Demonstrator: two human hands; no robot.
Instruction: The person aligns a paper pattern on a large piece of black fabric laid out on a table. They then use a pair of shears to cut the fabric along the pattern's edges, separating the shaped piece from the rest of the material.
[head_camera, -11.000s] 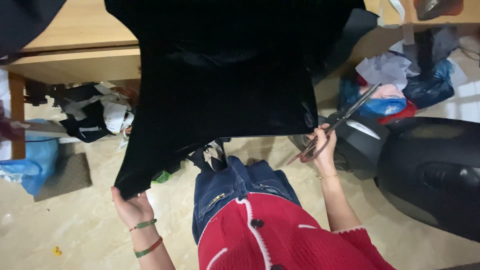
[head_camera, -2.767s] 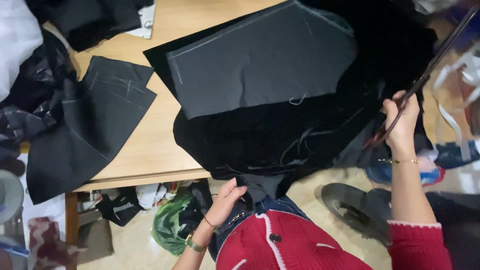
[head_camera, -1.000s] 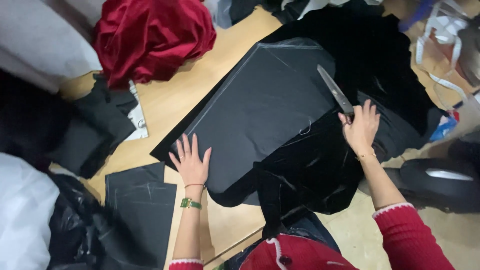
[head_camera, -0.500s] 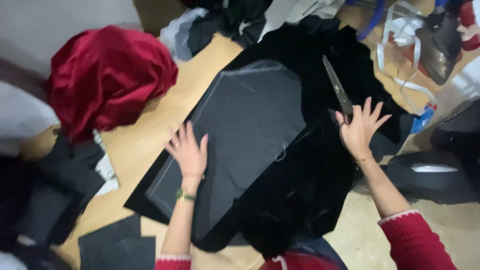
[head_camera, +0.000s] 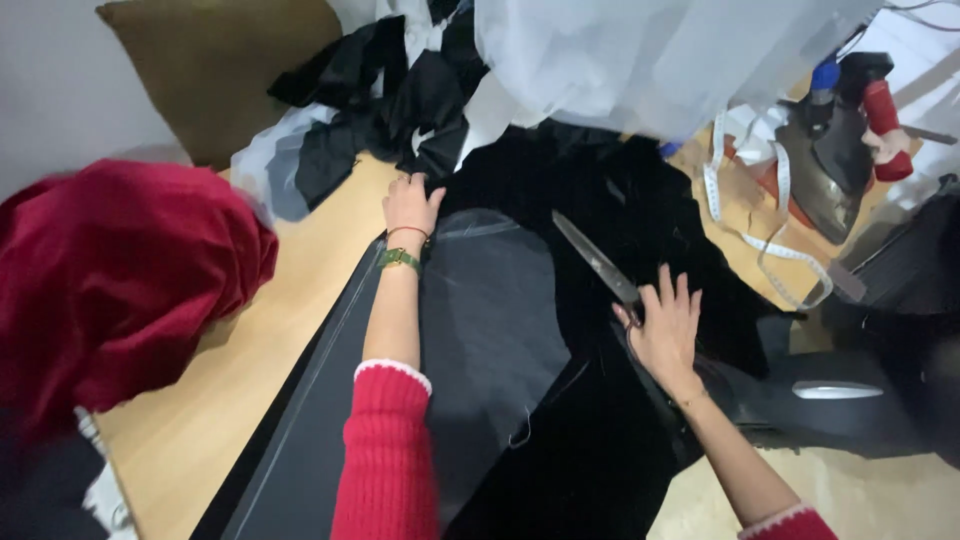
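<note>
Black fabric (head_camera: 600, 430) on wooden table (head_camera: 240, 370)

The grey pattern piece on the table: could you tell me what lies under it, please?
Black fabric lies under the grey pattern piece, on the wooden table. The left hand presses its far end. Anything beneath its middle is hidden.

packages: 0 | labels: 0 | signs: 0 | screens: 0 | none in view

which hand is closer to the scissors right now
Right. The right hand lies flat on the black fabric with the scissors at its fingers; the left hand is stretched out farther up the table, well away.
</note>
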